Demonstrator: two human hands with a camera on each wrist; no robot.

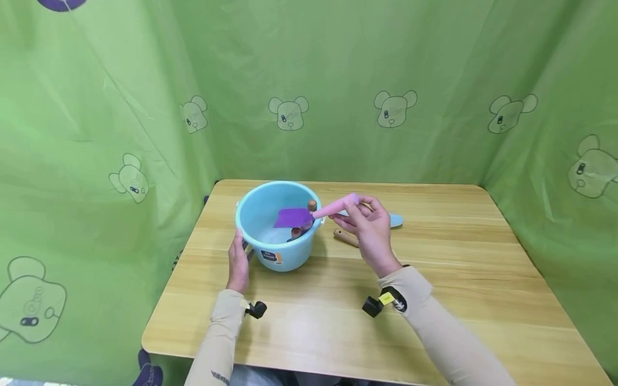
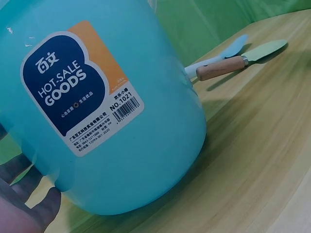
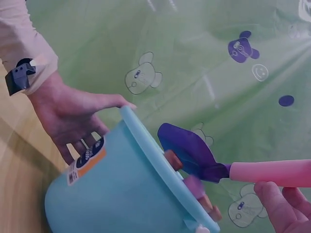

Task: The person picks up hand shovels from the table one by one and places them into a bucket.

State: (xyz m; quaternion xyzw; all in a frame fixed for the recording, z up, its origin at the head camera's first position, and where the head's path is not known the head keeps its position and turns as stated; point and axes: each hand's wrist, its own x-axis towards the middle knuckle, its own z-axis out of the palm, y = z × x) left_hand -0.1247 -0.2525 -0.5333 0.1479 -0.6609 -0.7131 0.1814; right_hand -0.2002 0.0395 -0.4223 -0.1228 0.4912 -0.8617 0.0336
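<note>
A light blue bucket (image 1: pixel 282 257) stands on the table. My left hand (image 1: pixel 237 264) rests against its left side, the thumb at the rim and the other fingers spread along the outer wall. With the thumb and fingertips, my right hand (image 1: pixel 374 230) pinches the pink handle (image 1: pixel 336 206) of a toy shovel with a purple blade (image 1: pixel 292 218). In the head view that blade overlaps the bucket's opening. Inside the bucket are several tools, their brown handle ends (image 1: pixel 312 205) reaching up to the rim (image 3: pixel 160 165).
Right of the bucket lie a tool with a wooden handle (image 2: pixel 221 68) and pale green blade (image 2: pixel 267 50), and a light blue tool (image 2: pixel 235 46). Green curtains (image 1: pixel 338 64) with bear prints hang behind and beside the wooden table (image 1: pixel 458 257).
</note>
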